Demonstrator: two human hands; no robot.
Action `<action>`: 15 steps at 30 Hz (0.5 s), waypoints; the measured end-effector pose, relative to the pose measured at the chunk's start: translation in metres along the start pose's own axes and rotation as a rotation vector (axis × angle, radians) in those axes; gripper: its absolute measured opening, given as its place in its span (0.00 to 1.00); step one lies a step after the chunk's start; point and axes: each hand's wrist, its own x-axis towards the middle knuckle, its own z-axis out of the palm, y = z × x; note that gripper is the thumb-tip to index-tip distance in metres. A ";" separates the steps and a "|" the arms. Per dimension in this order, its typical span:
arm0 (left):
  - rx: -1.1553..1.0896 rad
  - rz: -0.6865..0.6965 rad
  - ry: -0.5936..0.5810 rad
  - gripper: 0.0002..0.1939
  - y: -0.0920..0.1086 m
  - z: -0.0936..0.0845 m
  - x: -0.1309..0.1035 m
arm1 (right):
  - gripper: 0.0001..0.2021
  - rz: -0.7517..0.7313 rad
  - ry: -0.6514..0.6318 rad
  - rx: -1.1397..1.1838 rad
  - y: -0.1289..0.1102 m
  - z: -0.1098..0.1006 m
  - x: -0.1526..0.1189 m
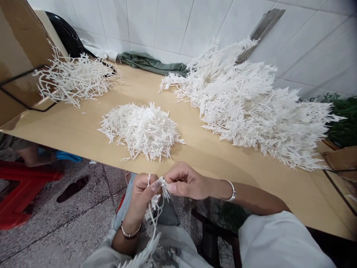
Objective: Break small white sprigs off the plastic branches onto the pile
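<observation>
Tabletop [192,150] supports a white pile [145,130]; nearside of it, left hand [141,195] and right hand [191,182] pinch white strands [165,189], best steadied close to the fingertips.

Both hands, left [143,195] and right [189,182], pinch a white sprig [164,186] just before the bench [192,149], nearest its middle pile [142,128]; a larger pile [251,104] lies right of that.

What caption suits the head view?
Left hand and right hand pinch white sprigs beside a tan table bearing three white piles.
</observation>
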 end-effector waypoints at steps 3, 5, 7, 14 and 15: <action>0.125 0.017 -0.002 0.19 0.005 -0.004 0.002 | 0.20 -0.029 0.031 -0.108 -0.003 -0.002 0.003; 0.230 -0.006 -0.035 0.14 0.009 -0.004 0.004 | 0.19 -0.045 0.048 -0.245 -0.003 -0.004 0.003; 0.314 -0.020 -0.053 0.11 0.013 -0.004 0.006 | 0.18 -0.099 0.092 -0.424 -0.002 -0.005 0.002; 0.301 0.020 -0.001 0.13 0.020 -0.003 0.006 | 0.13 -0.146 0.133 -0.792 -0.009 -0.003 0.000; 0.268 0.001 -0.006 0.15 0.021 -0.005 0.006 | 0.14 -0.121 0.112 -0.779 -0.012 -0.002 0.000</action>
